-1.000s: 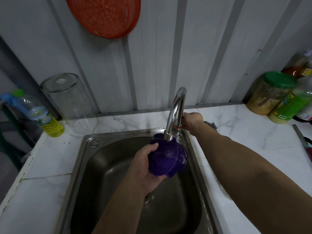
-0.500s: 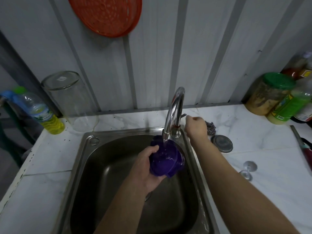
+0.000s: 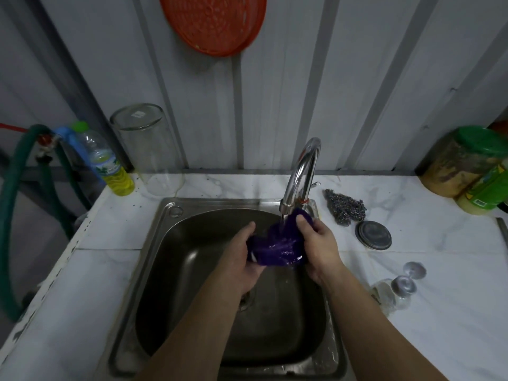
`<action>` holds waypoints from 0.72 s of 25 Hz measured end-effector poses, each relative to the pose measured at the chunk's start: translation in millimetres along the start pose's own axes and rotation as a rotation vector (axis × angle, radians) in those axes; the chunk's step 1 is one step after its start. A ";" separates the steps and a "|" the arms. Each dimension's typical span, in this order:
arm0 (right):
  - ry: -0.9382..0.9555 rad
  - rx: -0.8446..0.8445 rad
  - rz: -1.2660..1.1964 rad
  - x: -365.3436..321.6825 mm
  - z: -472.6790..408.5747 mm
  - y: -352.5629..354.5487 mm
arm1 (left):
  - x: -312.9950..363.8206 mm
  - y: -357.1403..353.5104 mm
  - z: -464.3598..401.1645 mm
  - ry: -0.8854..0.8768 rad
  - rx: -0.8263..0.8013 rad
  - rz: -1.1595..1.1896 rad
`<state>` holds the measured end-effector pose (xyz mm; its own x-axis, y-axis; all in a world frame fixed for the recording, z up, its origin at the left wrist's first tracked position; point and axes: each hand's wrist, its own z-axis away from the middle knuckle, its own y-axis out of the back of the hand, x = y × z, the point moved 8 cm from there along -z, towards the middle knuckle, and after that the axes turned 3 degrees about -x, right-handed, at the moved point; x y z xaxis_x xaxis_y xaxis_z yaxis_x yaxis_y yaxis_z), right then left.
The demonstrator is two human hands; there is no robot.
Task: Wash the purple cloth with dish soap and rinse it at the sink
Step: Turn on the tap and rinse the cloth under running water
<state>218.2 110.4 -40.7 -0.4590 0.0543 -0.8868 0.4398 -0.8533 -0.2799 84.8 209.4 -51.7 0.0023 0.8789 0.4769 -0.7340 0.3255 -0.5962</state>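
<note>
The purple cloth (image 3: 277, 247) is bunched up, wet and shiny, over the steel sink (image 3: 154, 259). Water runs from the chrome faucet (image 3: 301, 171) straight onto it. My left hand (image 3: 242, 254) grips the cloth's left side and my right hand (image 3: 319, 243) grips its right side, thumb on top. Both hands hold it just below the spout. A bottle of yellow dish soap (image 3: 110, 166) with a green cap stands at the counter's back left corner.
An upturned glass jar (image 3: 148, 149) stands beside the soap. Right of the sink lie a steel scourer (image 3: 345, 206), a round metal lid (image 3: 373, 235) and tipped stemmed glasses (image 3: 398, 287). Jars with green lids (image 3: 467, 160) stand far right. A green hose (image 3: 16, 188) hangs left.
My right hand left the faucet handle and came down to take the cloth's right side. Water now flows onto the cloth, which sits lower and more spread between both hands.
</note>
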 end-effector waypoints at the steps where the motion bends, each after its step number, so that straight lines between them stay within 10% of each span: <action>1: 0.043 0.005 -0.039 0.9 4.0 -1.4 | -3.3 0.8 0.7 -0.026 0.035 0.060; 8: 0.237 -0.054 0.161 19.0 38.2 -22.4 | -19.5 -10.8 -3.5 -0.017 0.216 -0.082; 18: 0.026 0.160 0.380 37.1 9.3 -19.9 | -13.0 5.0 -14.7 -0.197 0.387 -0.060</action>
<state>185.2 124.6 -64.7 -0.2665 -0.2691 -0.9255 0.4482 -0.8847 0.1282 91.0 204.7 -70.4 -0.0495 0.7673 0.6394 -0.9369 0.1861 -0.2958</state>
